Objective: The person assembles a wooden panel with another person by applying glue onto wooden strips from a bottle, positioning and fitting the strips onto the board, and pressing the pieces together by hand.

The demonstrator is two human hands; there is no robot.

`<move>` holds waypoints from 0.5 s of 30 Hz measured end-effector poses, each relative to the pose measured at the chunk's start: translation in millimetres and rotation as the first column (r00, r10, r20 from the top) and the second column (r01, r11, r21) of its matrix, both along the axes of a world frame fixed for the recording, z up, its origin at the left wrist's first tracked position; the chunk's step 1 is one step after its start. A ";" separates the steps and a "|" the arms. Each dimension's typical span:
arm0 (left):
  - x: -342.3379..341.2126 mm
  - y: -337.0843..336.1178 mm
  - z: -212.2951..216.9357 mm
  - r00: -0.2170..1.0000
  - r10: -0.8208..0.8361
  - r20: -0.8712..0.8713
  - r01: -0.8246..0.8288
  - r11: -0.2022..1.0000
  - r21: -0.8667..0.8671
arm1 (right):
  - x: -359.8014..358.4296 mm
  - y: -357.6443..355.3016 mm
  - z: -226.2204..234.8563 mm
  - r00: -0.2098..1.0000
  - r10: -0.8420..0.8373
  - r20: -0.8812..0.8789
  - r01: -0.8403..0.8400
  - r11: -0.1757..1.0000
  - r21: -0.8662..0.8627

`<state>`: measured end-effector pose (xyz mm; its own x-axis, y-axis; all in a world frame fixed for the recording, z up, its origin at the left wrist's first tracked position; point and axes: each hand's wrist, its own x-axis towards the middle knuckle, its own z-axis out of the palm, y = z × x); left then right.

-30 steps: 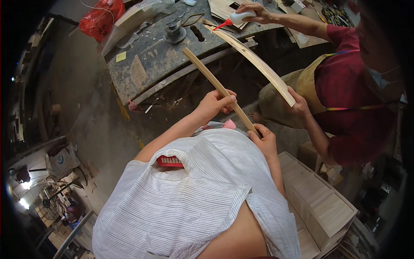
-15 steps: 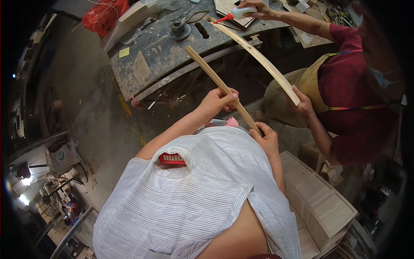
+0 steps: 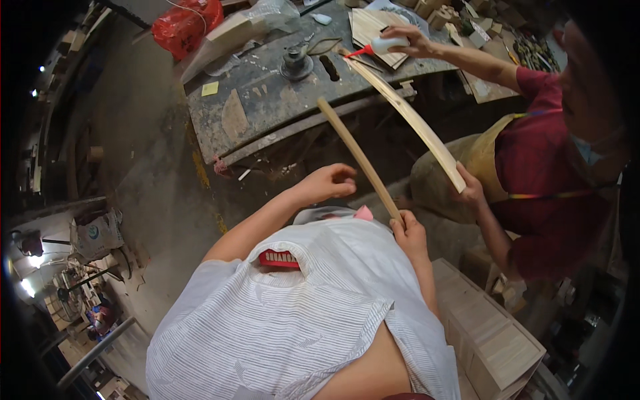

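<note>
A straight, narrow wooden strip [image 3: 361, 159] slants up and away in front of me. My right hand [image 3: 410, 235] grips its near end, with the fingers wrapped round it. Just left of the strip, my left hand [image 3: 327, 185] is off the wood, its fingers loosely curved and apart, holding nothing. Across from me, a co-worker's hand holds a curved wooden strip [image 3: 417, 125] by its near end. The co-worker's other hand tips a white squeeze bottle [image 3: 390, 45] with a red nozzle at that strip's far end.
A stained workbench [image 3: 267, 110] stands ahead, bearing a round metal fixture [image 3: 296, 65], a yellow paper note [image 3: 210, 89] and stacked thin boards [image 3: 373, 33]. A red plastic bag [image 3: 187, 28] is at the far left. Pale wooden cabinets [image 3: 487, 327] stand close on my right.
My left hand has let go of the strip and moved slightly left of it. My right hand still holds the near end. The co-worker still holds the bottle at the curved strip's tip.
</note>
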<state>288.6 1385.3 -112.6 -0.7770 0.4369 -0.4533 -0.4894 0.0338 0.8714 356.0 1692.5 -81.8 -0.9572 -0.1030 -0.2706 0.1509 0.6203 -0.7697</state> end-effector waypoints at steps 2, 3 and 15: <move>4.0 -40.8 -38.6 0.967 -0.134 -0.218 0.016 0.882 -0.472 | -5.9 -3.5 -6.8 0.992 0.098 0.080 -0.102 0.993 0.053; 4.7 -62.0 -50.7 0.950 -0.185 -0.252 -0.028 0.753 -0.658 | -15.0 -13.6 -0.3 0.985 0.140 0.100 -0.144 0.989 0.029; -91.3 -220.4 -98.2 0.972 -0.229 -0.044 -0.020 0.105 -0.994 | 20.4 3.7 3.3 0.986 0.071 0.150 -0.076 0.997 0.032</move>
